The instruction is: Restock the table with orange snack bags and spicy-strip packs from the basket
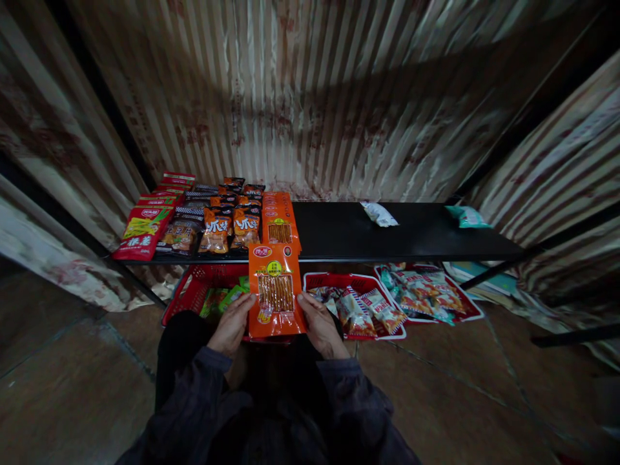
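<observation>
An orange snack packet with a clear window showing brown sticks is held upright between my hands, in front of the black shelf's front edge. My left hand grips its left side and my right hand its right side, both near the lower part. Behind its top, more orange packets lie in a column on the shelf. To their left sit rows of black-and-orange snack bags, dark brown-pictured bags and red bags.
A white packet and a teal packet lie on the shelf's right half. Below are red baskets: one with green packets, another with striped snack bags, a third with similar bags. Black posts frame the shelf.
</observation>
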Demonstrator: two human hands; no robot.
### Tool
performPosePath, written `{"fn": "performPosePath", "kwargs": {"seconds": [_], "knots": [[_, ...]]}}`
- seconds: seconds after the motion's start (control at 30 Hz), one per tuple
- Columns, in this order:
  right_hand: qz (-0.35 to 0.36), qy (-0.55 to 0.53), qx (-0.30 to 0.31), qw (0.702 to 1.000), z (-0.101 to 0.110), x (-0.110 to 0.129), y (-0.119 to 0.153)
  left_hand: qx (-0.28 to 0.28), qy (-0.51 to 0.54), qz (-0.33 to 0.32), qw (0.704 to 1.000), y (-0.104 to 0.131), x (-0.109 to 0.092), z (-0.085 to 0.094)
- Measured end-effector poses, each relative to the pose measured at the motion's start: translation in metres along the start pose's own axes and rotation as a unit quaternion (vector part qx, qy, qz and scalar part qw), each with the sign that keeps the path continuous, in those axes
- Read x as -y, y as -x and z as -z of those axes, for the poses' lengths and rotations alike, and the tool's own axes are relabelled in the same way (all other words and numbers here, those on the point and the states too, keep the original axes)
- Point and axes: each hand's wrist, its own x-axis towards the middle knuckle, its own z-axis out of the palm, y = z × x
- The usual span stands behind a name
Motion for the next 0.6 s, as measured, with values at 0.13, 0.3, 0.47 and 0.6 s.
{"fn": "performPosePath", "kwargs": {"seconds": [0.13,0.3,0.47,0.6], "knots": [[-0.008,-0.003,-0.017,1.000,0.007,-0.002,-0.001,-0.002,-0.007,0.009,1.000,-0.008,0.008,0.001],[-0.004,-0.004,-0.013,1.000,0.017,-0.005,-0.005,0.011,-0.007,0.018,1.000,-0.014,0.015,-0.004],[-0.016,-0.012,-0.024,1.000,0.023,-0.003,-0.008,0.009,-0.015,0.034,0.999,-0.018,0.018,-0.008],[-0.011,-0.001,-0.029,1.000,0.025,0.001,-0.010,-0.012,-0.030,0.041,0.999,-0.022,0.017,-0.009]]}}
